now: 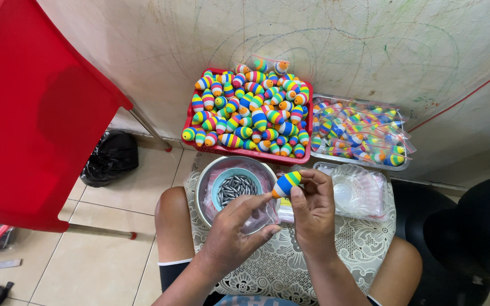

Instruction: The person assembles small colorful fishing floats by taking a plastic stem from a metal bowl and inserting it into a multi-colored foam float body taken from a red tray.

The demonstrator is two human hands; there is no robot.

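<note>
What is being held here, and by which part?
A striped egg-shaped float, pinched at its upper, green end by the right hand; the left hand's fingers meet its orange lower tip.

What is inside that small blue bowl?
The blue bowl holds small dark grey metal pieces. It sits in a steel bowl. The left hand covers the steel bowl's near side.

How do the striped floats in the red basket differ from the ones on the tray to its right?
The floats in the red basket lie loose and bare, heaped in a deep pile. Those on the tray are sealed in clear plastic bags and spread in a flatter layer. The basket appears to hold more of them. Both lots share the same oval shape and rainbow stripes, like the float held between the two hands.
</note>
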